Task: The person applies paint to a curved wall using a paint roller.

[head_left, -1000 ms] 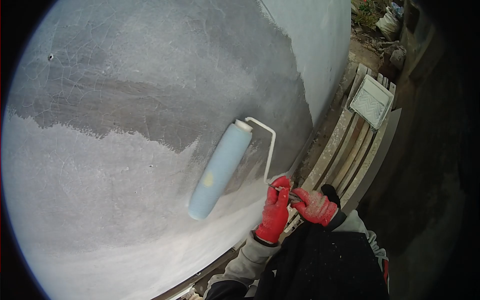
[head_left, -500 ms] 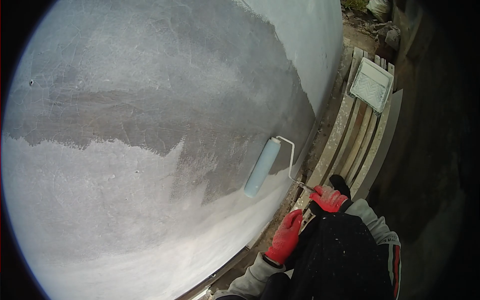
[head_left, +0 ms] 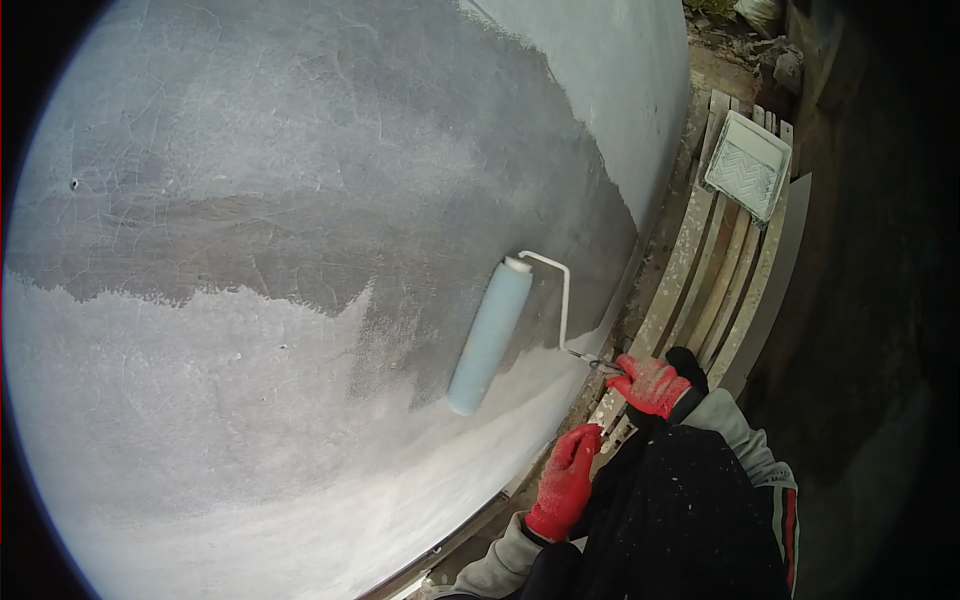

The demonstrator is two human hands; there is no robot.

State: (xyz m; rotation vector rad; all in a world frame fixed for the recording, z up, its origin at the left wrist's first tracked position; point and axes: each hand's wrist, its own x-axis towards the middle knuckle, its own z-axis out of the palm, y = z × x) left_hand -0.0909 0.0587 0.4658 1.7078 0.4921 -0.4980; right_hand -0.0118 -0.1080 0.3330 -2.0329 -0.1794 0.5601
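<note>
My right hand (head_left: 652, 386), in a red work glove, is closed around the handle of a paint roller (head_left: 492, 335). The roller has a long pale blue sleeve on a bent white wire frame. Its sleeve lies over the grey wall (head_left: 300, 150), along the border between the dark patch and the lighter coat; whether it presses on the surface I cannot tell. My left hand (head_left: 563, 487), gloved in red too, hangs low near the foot of the wall. Its fingers are loosely bent, and I see nothing held in them.
A slatted wooden bench (head_left: 690, 265) runs along the wall on the right. On its far end sits a paint tray (head_left: 748, 165) with white paint and a ribbed slope. Rubble and a pale sack (head_left: 760, 18) lie beyond the bench. Fine cracks cross the wall.
The roller has shifted left and slightly towards me, and its sleeve looks larger. My left hand's fingers have drawn closer together. The view has tilted slightly.
</note>
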